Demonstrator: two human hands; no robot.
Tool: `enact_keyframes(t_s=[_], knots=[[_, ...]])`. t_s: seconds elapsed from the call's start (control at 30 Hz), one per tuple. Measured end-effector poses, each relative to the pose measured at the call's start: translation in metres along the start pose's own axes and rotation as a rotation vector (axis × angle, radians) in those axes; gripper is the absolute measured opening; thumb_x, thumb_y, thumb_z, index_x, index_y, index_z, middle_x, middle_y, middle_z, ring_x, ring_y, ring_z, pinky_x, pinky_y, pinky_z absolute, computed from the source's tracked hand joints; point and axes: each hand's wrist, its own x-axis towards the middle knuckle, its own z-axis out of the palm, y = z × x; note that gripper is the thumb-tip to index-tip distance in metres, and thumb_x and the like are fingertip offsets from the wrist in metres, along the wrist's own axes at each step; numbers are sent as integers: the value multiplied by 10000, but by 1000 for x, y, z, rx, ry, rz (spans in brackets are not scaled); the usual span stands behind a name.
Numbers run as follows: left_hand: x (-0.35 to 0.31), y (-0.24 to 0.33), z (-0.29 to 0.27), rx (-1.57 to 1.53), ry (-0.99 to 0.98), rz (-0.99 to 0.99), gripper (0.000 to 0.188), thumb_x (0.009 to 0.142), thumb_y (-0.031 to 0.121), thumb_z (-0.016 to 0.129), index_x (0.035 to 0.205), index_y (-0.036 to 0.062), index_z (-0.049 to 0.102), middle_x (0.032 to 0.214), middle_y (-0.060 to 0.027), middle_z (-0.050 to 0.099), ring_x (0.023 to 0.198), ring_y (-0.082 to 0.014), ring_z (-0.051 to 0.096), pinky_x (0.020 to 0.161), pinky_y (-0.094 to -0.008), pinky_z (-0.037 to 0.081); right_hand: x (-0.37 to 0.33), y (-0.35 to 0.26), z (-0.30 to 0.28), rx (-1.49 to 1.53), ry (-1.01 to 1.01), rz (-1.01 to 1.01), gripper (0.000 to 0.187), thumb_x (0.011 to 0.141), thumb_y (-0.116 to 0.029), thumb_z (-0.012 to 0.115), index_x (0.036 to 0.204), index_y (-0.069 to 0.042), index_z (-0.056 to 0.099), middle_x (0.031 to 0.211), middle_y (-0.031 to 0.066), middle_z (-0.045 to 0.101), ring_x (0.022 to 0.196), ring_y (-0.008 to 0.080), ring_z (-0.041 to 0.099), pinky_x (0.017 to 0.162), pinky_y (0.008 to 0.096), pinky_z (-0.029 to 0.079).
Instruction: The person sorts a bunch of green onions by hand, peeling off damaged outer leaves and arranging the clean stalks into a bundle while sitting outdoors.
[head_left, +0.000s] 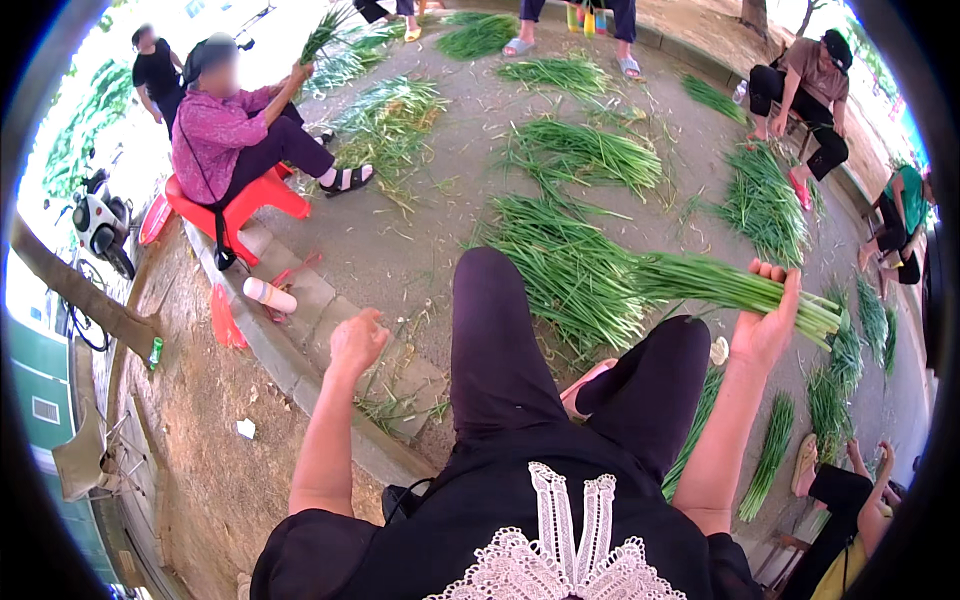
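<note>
At right, stalks (712,279) are clasped by the right hand (768,322); the left hand (358,343) is curled, contents unclear. The central heap (575,270) is partly blocked by the left knee (488,278); at left, a bottle (270,295) is seen.

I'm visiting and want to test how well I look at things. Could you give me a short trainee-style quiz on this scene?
1. Fill in: The camera wearer's right hand holds a bunch of long green ____.
2. Multiple choice: What colour is the stool under the person in the pink top?
(a) blue (b) red (c) white
3. True or false: The pale pink bottle near the kerb is closer to the wearer's right hand than to the left hand.

Key: 1. stalks; 2. b; 3. false.
</note>
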Motion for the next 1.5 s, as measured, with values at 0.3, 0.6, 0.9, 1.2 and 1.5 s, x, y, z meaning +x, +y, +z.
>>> enact_keyframes(t_s=[0.3,0.6,0.9,1.2,1.5], knots=[[1,8,-7,-377,86,-25,349,736,235,640,1028,54,579,849,-93,651,710,-226,618,673,-340,477,24,-17,-26,-102,-33,32,228,880,-219,531,870,9,530,853,106,569,864,241,564,871,377,453],[0,-9,14,-550,165,-20,289,748,177,640,992,28,598,830,-102,654,698,-169,620,658,-303,487,46,-35,-39,-69,-78,24,199,880,-186,529,848,10,518,834,97,551,816,217,547,887,386,452],[21,-10,-4,-715,131,-147,180,787,99,607,948,17,614,749,-65,631,592,-80,568,545,-233,473,40,-34,-25,-41,20,-19,173,859,-153,561,864,17,533,838,90,554,830,215,559,867,389,470],[9,-16,-45,-701,257,-245,194,812,91,569,981,-3,580,714,-64,615,565,-93,556,495,-219,439,32,-7,-27,-73,102,57,151,845,-127,576,904,3,527,823,79,550,793,193,554,839,390,485],[-27,-30,-5,-809,147,-263,183,806,78,569,960,-17,586,776,-87,629,675,-119,605,552,-230,509,27,14,-17,-115,-13,170,146,848,-135,573,865,4,533,820,70,550,805,183,548,872,374,469]])
